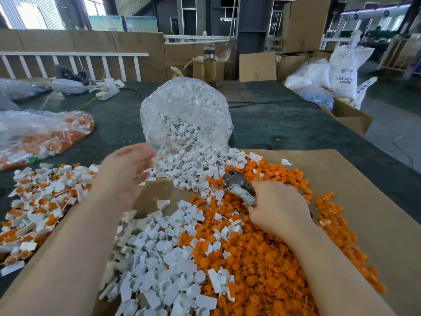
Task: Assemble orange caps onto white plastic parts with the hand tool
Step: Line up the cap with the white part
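White parts (159, 265) heaped beside orange caps (262, 258); right hand (280, 208) grips metal tool (239, 183).

The orange caps (262, 258) and white plastic parts (164, 252) are moulded plastic with a smooth, faintly satin look. They lie on a sheet of matt brown cardboard (364, 201). The hand tool (237, 181) has a dull grey metal head and a handle wrapped in worn, pale tape. The clear bag (186, 115) is thin, crinkled, glossy plastic film. The bench (284, 124) is covered in dark green, matt, slightly rough cloth.
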The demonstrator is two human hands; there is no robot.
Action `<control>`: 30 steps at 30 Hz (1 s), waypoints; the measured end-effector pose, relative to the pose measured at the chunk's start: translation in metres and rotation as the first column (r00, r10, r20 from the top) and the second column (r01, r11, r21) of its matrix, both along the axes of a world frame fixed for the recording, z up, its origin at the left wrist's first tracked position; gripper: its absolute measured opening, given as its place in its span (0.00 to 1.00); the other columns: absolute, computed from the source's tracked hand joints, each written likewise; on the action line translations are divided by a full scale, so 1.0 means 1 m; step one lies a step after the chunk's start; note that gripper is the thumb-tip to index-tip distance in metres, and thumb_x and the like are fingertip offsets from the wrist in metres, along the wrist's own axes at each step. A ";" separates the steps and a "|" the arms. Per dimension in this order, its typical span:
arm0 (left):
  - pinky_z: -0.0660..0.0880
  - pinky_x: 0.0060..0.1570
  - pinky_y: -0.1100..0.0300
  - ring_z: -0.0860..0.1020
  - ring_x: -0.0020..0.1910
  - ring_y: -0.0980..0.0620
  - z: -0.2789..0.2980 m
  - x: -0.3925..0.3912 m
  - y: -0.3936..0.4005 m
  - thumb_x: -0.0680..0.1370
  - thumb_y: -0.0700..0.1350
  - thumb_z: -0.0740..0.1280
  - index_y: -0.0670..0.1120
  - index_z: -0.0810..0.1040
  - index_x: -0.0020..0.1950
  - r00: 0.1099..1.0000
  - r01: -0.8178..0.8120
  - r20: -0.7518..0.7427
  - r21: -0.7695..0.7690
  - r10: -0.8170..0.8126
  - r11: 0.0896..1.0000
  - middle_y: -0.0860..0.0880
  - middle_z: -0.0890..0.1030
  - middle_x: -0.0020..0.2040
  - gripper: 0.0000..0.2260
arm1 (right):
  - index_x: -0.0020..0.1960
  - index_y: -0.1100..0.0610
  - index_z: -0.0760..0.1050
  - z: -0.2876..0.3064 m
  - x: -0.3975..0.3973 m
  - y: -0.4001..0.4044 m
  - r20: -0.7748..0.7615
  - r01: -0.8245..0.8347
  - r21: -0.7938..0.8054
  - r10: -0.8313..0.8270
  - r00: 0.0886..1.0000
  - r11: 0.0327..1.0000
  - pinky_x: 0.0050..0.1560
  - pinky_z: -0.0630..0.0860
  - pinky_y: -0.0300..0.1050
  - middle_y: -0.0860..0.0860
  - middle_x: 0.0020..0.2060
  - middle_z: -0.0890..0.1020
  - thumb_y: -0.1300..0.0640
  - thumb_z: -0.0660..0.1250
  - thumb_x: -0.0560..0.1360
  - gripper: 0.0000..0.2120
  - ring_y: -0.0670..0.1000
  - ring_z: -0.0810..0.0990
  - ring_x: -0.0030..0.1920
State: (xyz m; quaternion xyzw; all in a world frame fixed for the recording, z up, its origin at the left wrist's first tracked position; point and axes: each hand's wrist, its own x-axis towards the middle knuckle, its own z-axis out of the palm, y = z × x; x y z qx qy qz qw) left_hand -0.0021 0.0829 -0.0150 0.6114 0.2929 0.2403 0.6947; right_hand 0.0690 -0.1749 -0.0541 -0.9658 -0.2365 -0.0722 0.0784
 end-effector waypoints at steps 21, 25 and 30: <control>0.65 0.38 0.66 0.73 0.43 0.57 -0.030 -0.001 -0.086 0.76 0.48 0.71 0.53 0.71 0.42 0.881 0.467 -0.427 0.853 -0.202 0.233 0.55 0.74 0.45 0.09 | 0.46 0.46 0.72 0.006 -0.005 0.003 -0.135 0.090 0.076 -0.079 0.988 0.993 0.32 0.73 0.42 0.44 0.37 0.75 0.45 0.68 0.74 0.07 0.45 0.75 0.36; 0.68 0.30 0.69 0.76 0.34 0.61 -0.023 -0.002 -0.086 0.76 0.50 0.71 0.54 0.77 0.44 0.918 0.396 -0.327 0.699 -0.225 0.596 0.56 0.79 0.37 0.05 | 0.44 0.45 0.72 0.010 -0.002 -0.002 -0.149 0.082 0.323 -0.035 0.988 0.943 0.31 0.66 0.39 0.42 0.36 0.75 0.45 0.68 0.74 0.07 0.42 0.74 0.36; 0.73 0.33 0.67 0.77 0.31 0.62 -0.016 -0.003 -0.087 0.71 0.50 0.76 0.56 0.86 0.40 0.929 0.368 -0.178 0.329 -0.326 0.870 0.55 0.84 0.36 0.01 | 0.45 0.49 0.79 0.015 -0.004 -0.003 -0.170 0.064 0.631 0.058 0.984 0.773 0.38 0.75 0.45 0.45 0.39 0.81 0.47 0.73 0.71 0.08 0.46 0.79 0.40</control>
